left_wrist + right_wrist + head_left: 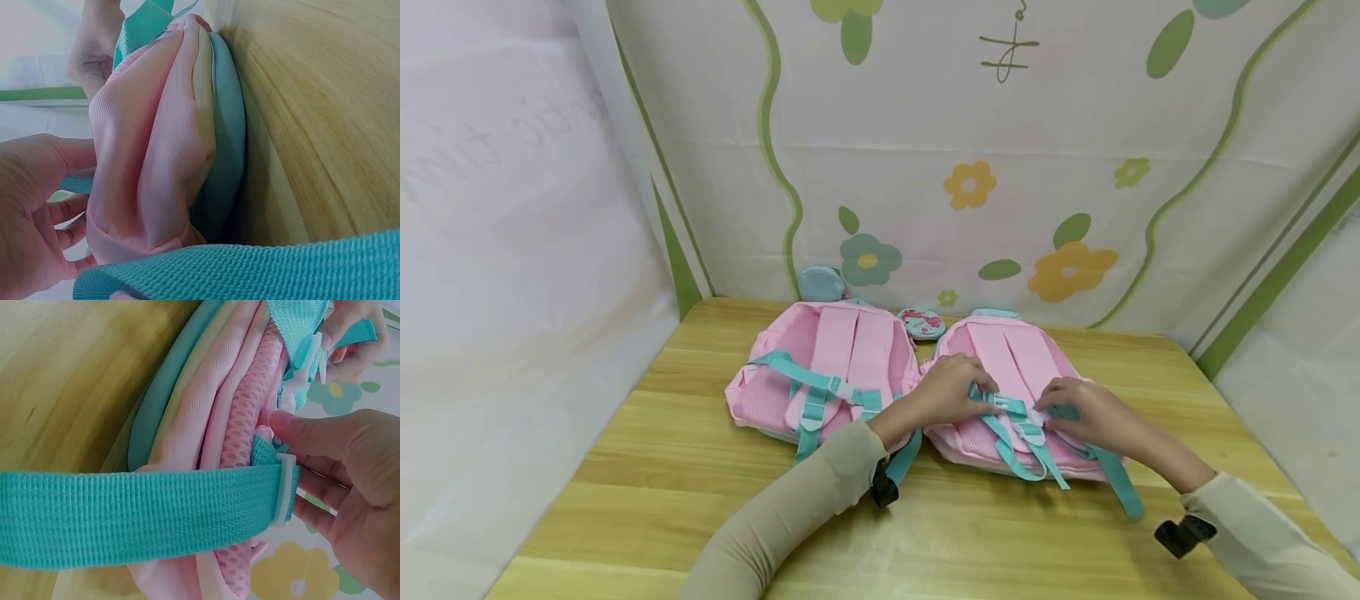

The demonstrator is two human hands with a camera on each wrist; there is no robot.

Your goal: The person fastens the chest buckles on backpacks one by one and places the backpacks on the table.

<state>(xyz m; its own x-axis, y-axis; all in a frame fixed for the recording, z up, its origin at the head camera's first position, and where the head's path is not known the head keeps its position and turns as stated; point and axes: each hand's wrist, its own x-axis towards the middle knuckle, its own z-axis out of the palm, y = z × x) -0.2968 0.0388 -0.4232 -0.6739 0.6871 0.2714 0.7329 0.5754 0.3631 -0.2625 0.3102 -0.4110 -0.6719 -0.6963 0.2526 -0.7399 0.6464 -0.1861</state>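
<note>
A pink backpack (1037, 350) with teal straps lies with its shoulder straps facing up at the right of the table. Over it, my left hand (958, 390) pinches a teal strap (1017, 406) beside a white buckle piece (1000, 402). Opposite, my right hand (1086, 412) grips the facing teal strap by its white buckle end, with the thumb (284, 420) on one side and the fingers curled behind. A gap shows between the two hands in the head view. In the left wrist view, the bag's pink side (134, 150) covers the left fingertips.
A second pink backpack (801, 333) lies on the left, its teal strap (797, 371) running across its front. Small round pouches, one light blue (822, 283) and one patterned (922, 323), are at the back of the wooden table (647, 467). A flower-printed cloth (895, 183) hangs behind.
</note>
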